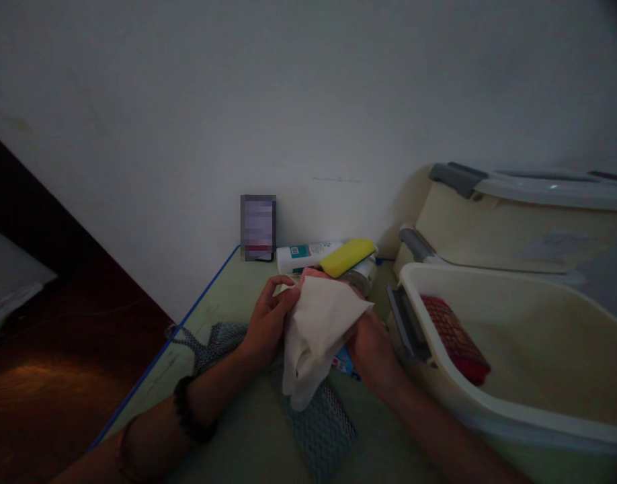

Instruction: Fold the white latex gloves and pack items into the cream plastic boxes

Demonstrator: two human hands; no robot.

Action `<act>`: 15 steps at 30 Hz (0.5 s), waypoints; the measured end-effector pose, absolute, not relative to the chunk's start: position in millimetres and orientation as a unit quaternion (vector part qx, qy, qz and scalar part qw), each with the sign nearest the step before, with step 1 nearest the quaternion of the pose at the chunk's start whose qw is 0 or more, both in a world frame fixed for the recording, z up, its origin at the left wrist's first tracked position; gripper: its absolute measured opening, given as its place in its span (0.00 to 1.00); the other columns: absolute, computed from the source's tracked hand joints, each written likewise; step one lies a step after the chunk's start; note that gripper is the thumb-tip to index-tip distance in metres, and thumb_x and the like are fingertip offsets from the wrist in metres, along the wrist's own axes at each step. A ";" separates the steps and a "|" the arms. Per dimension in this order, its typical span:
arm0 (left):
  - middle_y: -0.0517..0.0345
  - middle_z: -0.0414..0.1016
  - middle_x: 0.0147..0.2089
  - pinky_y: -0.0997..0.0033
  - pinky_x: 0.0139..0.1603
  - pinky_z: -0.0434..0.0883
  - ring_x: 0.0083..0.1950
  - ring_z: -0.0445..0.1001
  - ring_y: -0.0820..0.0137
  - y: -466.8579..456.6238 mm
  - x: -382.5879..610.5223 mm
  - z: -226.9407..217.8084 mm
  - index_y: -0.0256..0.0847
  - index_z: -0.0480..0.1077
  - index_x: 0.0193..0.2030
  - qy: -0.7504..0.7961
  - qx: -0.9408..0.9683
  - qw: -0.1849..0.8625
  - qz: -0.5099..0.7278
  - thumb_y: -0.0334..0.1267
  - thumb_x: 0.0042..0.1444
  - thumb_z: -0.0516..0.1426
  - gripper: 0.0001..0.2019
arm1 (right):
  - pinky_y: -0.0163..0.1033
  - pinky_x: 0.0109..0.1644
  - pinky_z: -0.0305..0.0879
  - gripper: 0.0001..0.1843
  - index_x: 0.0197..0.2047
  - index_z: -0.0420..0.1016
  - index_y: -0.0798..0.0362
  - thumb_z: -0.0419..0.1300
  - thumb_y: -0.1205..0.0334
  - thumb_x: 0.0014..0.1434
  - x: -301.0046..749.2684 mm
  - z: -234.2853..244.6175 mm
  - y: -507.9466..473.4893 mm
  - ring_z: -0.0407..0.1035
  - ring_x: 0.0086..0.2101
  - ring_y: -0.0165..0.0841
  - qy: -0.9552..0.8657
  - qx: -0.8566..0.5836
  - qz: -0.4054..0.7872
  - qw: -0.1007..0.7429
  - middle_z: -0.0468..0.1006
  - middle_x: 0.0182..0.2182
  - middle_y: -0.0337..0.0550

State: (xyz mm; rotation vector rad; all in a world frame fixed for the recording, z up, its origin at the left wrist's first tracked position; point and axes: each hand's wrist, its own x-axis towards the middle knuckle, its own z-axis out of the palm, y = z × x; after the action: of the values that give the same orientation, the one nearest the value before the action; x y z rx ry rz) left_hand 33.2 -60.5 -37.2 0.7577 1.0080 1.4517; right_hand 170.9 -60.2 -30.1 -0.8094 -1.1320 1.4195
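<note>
A crumpled, thin white tissue [321, 319] hangs between my two hands over the table. My left hand [271, 319] is closed on its left edge, thumb on top. My right hand [372, 349] is closed on its right side, with most of its fingers hidden. Behind the tissue's top edge a bit of something pink [313, 273] shows. Beneath my right hand lies a blue printed packet [345, 363], partly covered. A grey-green knitted cloth [321, 430] lies below the tissue, and a similar patterned cloth [220, 343] with a loop sits behind my left forearm.
On the green table [202, 302], a white bottle [306, 255] lies near the wall beside a yellow sponge [347, 257]. A phone [259, 228] leans upright against the wall. To the right, an open cream storage box [540, 356] holds a red checked cloth roll [456, 339].
</note>
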 end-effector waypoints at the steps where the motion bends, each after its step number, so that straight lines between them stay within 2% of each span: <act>1: 0.68 0.72 0.23 0.80 0.21 0.61 0.22 0.66 0.75 -60.8 32.9 -37.5 0.45 0.62 0.37 0.429 0.325 0.573 0.618 0.38 0.47 0.61 0.13 | 0.42 0.49 0.62 0.12 0.42 0.72 0.47 0.54 0.55 0.56 170.6 -29.4 -60.4 0.68 0.46 0.37 -0.476 -0.345 0.599 0.544 0.76 0.46 0.42; 5: 0.62 0.73 0.26 0.77 0.28 0.66 0.28 0.70 0.72 -61.4 32.1 -39.6 0.39 0.68 0.34 0.415 0.334 0.582 0.614 0.39 0.47 0.59 0.08 | 0.39 0.43 0.64 0.09 0.40 0.70 0.47 0.58 0.60 0.53 169.6 -25.0 -61.6 0.68 0.42 0.35 -0.471 -0.358 0.593 0.546 0.75 0.41 0.39; 9: 0.59 0.75 0.31 0.73 0.36 0.69 0.34 0.72 0.69 -60.1 32.6 -41.9 0.37 0.70 0.35 0.390 0.341 0.588 0.621 0.44 0.51 0.56 0.11 | 0.36 0.40 0.62 0.11 0.39 0.69 0.47 0.61 0.64 0.51 170.5 -22.4 -62.9 0.66 0.37 0.32 -0.479 -0.364 0.577 0.552 0.74 0.37 0.36; 12: 0.61 0.75 0.30 0.76 0.33 0.68 0.31 0.71 0.72 -59.8 32.6 -41.0 0.38 0.69 0.34 0.386 0.344 0.587 0.623 0.42 0.48 0.60 0.10 | 0.37 0.39 0.63 0.11 0.40 0.69 0.47 0.60 0.63 0.51 172.0 -23.6 -62.7 0.66 0.36 0.33 -0.479 -0.363 0.578 0.552 0.74 0.37 0.37; 15: 0.62 0.74 0.29 0.78 0.29 0.67 0.28 0.70 0.75 -60.7 32.4 -38.5 0.38 0.68 0.35 0.395 0.337 0.597 0.611 0.38 0.46 0.63 0.11 | 0.39 0.43 0.63 0.09 0.40 0.70 0.48 0.55 0.62 0.53 173.0 -25.8 -60.9 0.67 0.40 0.34 -0.473 -0.355 0.584 0.556 0.74 0.40 0.38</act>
State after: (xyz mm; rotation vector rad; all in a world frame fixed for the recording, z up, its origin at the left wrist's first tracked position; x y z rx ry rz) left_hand 32.4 -60.7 -38.5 0.7815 0.9169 1.4188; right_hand 173.0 -60.9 -25.8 -0.8380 -1.1165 1.3798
